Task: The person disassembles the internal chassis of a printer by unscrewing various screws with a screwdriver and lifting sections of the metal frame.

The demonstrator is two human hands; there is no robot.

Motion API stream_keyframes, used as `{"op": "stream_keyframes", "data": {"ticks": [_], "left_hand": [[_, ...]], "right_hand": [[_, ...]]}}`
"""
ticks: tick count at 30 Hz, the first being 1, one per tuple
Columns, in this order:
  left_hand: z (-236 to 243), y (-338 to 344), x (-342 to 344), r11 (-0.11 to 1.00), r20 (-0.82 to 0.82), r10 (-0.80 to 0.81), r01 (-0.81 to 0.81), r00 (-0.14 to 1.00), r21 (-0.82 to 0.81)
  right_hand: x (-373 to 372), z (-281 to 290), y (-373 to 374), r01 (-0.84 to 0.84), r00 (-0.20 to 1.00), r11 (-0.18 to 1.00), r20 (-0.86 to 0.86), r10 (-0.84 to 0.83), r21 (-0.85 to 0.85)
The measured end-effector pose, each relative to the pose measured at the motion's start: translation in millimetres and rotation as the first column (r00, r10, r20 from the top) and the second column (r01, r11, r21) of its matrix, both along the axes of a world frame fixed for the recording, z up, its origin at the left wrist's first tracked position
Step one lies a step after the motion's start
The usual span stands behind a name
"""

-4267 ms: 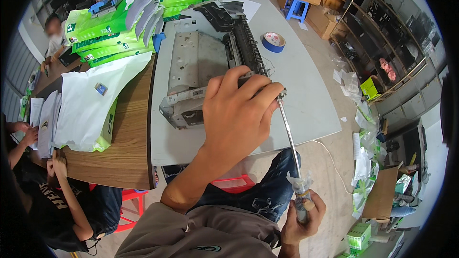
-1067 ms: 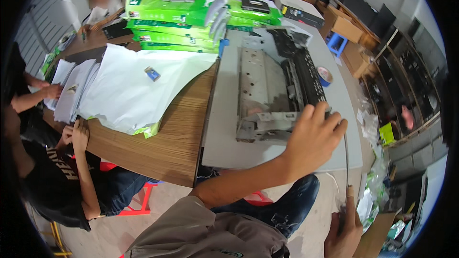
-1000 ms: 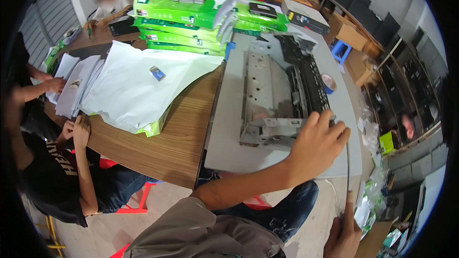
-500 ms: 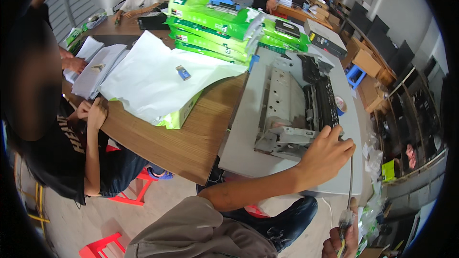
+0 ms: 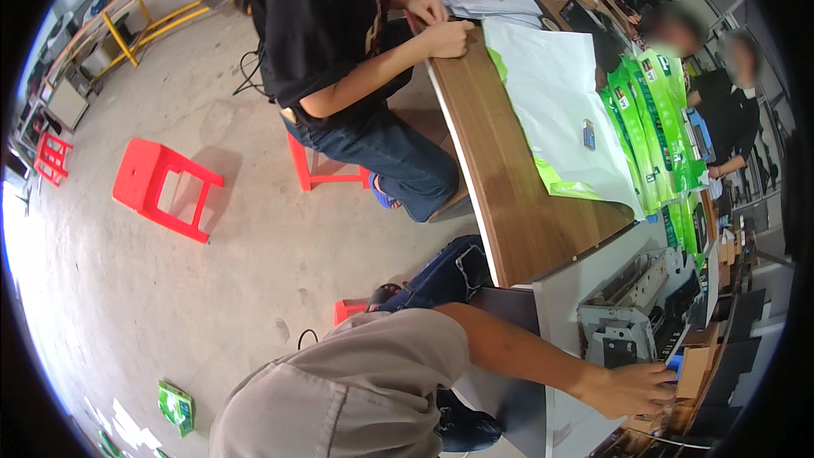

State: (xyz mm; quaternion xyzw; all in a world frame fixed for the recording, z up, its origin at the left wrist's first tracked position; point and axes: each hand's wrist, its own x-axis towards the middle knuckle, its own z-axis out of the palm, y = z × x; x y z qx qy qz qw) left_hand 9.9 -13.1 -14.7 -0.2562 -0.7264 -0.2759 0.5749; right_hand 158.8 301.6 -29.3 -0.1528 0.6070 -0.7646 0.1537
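At the right, my left hand (image 5: 626, 388) reaches across to the near end of an opened printer mechanism (image 5: 623, 309), a grey metal frame with a black toothed strip along one side. The fingers are bent at that end, and what they grip is hidden. The mechanism rests on a pale grey surface (image 5: 566, 309). Below my left hand runs a thin metal rod (image 5: 670, 441), near the lower right rim. My right hand is out of view.
Left of the mechanism is a wooden table (image 5: 517, 220) with a white sheet (image 5: 560, 110) and green packs (image 5: 649, 127). A seated person in black (image 5: 318, 25) leans at its edge. A red stool (image 5: 161, 182) stands on the floor.
The view has swung left and tilted, so the table and mechanism now lie further right. My right hand, which held a screwdriver-like tool, has left the picture. My left hand stays at the mechanism's end.
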Motion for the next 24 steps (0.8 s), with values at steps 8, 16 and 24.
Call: {"op": "stream_keyframes", "data": {"ticks": [8,16,24], "left_hand": [[-105,-109,209,0.988,0.242,-0.004,-0.034,0.97,0.152],[-328,-208,459,0.49,0.999,0.013,-0.871,0.051,0.039],[-476,-355,608,0.033,0.971,0.011,-0.971,-0.238,-0.238]], "right_hand": [[-154,-79,-26,0.744,0.611,0.242,-0.781,0.133,0.623],[-182,-69,-68,0.566,0.771,0.569,-0.627,-0.108,0.597],[-235,-111,-33,0.677,0.639,0.546,-0.763,-0.103,0.493]]}}
